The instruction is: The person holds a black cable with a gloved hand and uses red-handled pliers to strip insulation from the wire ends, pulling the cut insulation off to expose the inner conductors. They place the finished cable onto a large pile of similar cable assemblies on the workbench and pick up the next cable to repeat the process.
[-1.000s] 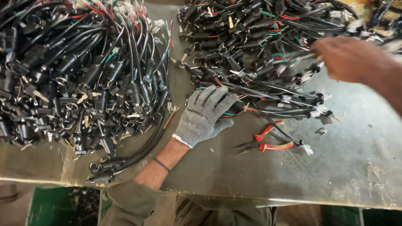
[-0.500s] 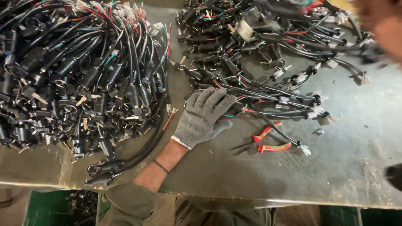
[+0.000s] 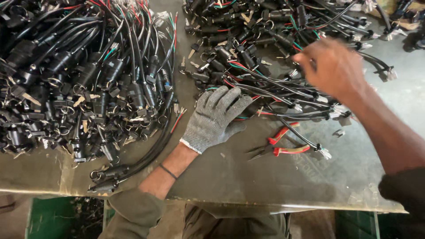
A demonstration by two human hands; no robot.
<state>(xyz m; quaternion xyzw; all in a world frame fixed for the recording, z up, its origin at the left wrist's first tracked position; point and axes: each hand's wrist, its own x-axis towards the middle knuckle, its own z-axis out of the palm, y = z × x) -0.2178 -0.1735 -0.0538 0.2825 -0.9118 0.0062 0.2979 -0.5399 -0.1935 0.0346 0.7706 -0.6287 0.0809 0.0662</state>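
While half a sec ago the right hand [image 3: 336, 66] was only a blur at the top right corner, it's now swung back down over the right-hand pile of wire harnesses [image 3: 274, 40], bare, blurred w/ motion, fingers spread and curled loosely over the black cables. Can't tell if it's actually gripping a strand or just brushing the top; nothing visibly clamped. Forearm and dark sleeve cut across the right edge of the view.

Left hand [image 3: 214, 117] hasn't budged vs. the earlier pics: grey knit glove, palm down, fingers splayed and flat, pressing on the near edge of that same pile where red, green and black leads fan out. Open, holding nothing, just pinning wires to the counter [image 3: 265, 186]. Thin dark band on the wrist, olive sleeve below.

Red-handled pliers [image 3: 276, 144] lie on the bare metal just right of the gloved hand, same spot as before, jaws pointing left, a black lead w/ a white connector draped over the handles.

Far left, the bigger heap of black harnesses [image 3: 75, 79] sits untouched, well apart from both hands, a couple of cables trailing toward the counter's front edge. Green crate [image 3: 48, 219] shows below the counter at bottom left.
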